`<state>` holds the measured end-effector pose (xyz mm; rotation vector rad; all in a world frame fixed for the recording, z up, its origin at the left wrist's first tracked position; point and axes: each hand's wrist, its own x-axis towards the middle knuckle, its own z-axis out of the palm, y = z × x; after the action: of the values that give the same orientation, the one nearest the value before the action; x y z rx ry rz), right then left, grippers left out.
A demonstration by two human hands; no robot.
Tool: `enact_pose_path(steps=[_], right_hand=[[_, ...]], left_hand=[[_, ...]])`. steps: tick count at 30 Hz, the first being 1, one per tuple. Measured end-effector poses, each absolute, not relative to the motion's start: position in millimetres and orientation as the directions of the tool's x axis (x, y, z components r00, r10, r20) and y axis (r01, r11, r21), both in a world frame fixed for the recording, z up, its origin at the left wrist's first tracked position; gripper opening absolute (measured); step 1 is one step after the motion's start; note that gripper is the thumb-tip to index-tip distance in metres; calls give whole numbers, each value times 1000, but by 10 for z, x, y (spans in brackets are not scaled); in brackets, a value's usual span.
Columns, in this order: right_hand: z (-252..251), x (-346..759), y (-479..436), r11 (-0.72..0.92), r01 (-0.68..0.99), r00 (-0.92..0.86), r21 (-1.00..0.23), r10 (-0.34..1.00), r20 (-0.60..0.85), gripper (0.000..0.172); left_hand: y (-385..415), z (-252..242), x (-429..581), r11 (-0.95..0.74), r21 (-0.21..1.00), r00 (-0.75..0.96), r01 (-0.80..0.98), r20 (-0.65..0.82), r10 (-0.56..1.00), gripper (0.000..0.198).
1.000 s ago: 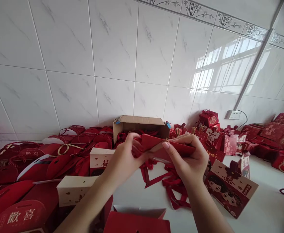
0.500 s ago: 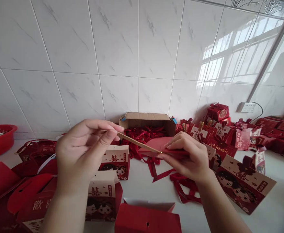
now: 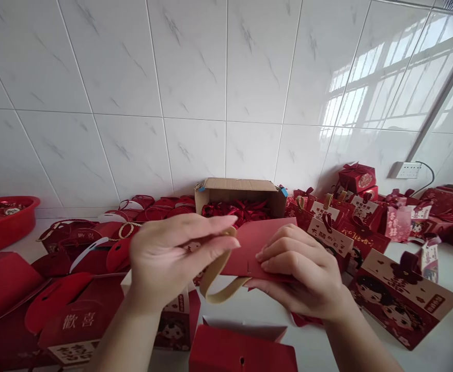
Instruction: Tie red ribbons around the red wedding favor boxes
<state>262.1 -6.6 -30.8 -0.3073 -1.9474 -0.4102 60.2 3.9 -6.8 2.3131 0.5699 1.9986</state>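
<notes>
My right hand (image 3: 299, 271) pinches a flat red card piece (image 3: 259, 243) at chest height above the white counter (image 3: 435, 330). A tan ribbon strip (image 3: 218, 284) runs from the card and curves in a loop below it. My left hand (image 3: 172, 258) pinches the upper end of that ribbon, thumb against fingers, close beside the card's left edge. Under my hands lies an open red box (image 3: 241, 351) at the near edge.
An open cardboard carton (image 3: 241, 192) full of red ribbons stands against the tiled wall. Flat red boxes and handles (image 3: 75, 310) pile up at left, with a red basin (image 3: 5, 222) beyond. Folded red gift boxes (image 3: 400, 297) crowd the right side. A wall socket (image 3: 404, 169) sits at right.
My left hand, which had drawn the ribbon out taut to the left, has come back toward the card, so the ribbon now hangs in a loop. The card has tilted up to face me.
</notes>
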Motion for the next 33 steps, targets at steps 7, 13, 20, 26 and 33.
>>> enact_pose_path(steps=[7, 13, 20, 26, 33], right_hand=[[-284, 2640, -68, 897, 416, -394, 150, 29, 918, 17], [-286, 2669, -42, 890, 428, -392, 156, 27, 920, 18], [-276, 2681, -36, 883, 441, -401, 163, 31, 915, 20], [-271, 2687, -37, 895, 425, -377, 138, 37, 925, 21], [-257, 2693, -35, 918, 383, -354, 102, 44, 934, 20]], left_hand=[[24, -25, 660, -860, 476, 454, 183, 735, 503, 13], [59, 23, 618, -732, 672, 675, 115, 488, 554, 25], [103, -1, 672, -756, 641, 543, 136, 590, 598, 16], [53, -32, 711, -691, 717, 561, 87, 538, 629, 18], [36, -38, 691, -689, 722, 616, 61, 515, 595, 19]])
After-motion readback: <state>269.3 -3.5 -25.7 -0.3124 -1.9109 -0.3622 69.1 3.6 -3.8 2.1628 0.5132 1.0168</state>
